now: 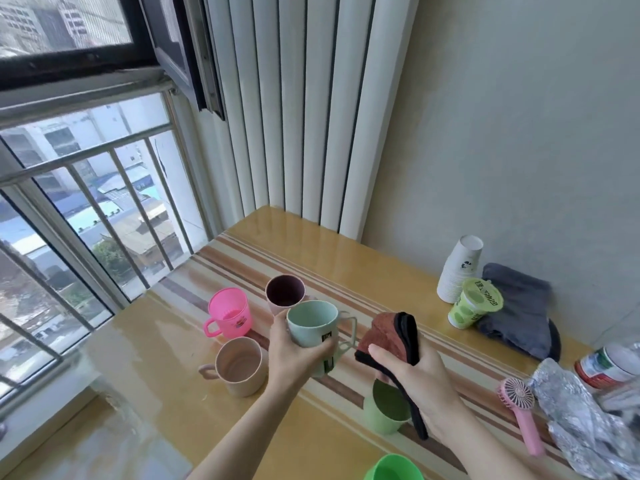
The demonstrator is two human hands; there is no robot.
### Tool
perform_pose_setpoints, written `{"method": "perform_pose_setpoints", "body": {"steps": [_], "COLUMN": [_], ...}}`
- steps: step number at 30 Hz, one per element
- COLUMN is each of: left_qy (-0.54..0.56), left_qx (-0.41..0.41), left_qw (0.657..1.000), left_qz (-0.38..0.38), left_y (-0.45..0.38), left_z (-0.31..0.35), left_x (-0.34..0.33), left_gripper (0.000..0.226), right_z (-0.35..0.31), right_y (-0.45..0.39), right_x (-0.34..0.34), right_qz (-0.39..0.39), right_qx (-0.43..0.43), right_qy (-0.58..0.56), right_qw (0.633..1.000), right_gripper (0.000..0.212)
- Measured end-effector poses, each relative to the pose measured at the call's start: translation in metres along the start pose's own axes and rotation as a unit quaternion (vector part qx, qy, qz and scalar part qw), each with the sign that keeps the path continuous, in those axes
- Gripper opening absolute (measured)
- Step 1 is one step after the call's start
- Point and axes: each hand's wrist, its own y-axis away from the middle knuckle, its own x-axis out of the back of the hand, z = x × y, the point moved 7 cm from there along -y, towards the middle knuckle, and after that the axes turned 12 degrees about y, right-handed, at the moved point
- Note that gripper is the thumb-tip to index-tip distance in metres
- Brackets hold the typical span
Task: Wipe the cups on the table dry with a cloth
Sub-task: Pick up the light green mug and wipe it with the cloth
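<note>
bright green cup: nearest, bottom edge, only its rim and upper wall in view, on the table.
pale green cup: upright on table, just under the right hand, partly hidden by the cloth's hanging edge.
right hand: fingers curled round the folded cloth, brown with a black edge; bulk stands above the fingers, a black strip hangs down past the wrist.
left hand: grips the mint cup by the lower wall, lifted clear of the table, mouth up and tilted toward the camera, handle to the right.
cloth vs mint cup: just beside, not touching; cloth not inside the cup.
step: judged pick-up done, wipe of the mint cup not yet begun.
next move: likely bring cloth into the mouth or round the wall, turn cup against it; needs a firm left grip so the cup does not slip.
beige cup: on table, left of the left hand, handle left.
pink cup: behind beige, handle left.
dark-lined cup: behind mint cup, on table.
wet or dry: cannot tell for any cup.
far right: pink hand fan, foil bag, stack of paper cups, sealed green cup, grey cloth.
</note>
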Motion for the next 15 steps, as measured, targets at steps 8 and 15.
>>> {"method": "perform_pose_setpoints", "body": {"steps": [8,15], "left_qy": [0.076,0.217], "left_qx": [0.006,0.010], "left_qw": [0.996,0.972], "left_qz": [-0.050,-0.094], "left_y": [0.054,0.100], "left_z": [0.155,0.234], "left_x": [0.016,0.023], "left_gripper": [0.075,0.078], "right_z": [-0.132,-0.196], "right_y": [0.060,0.118], "right_x": [-0.019,-0.025], "right_qz": [0.036,0.043], "right_qx": [0.255,0.374], "right_qy": [0.065,0.058], "right_qw": [0.964,0.924], "right_gripper": [0.028,0.046]}}
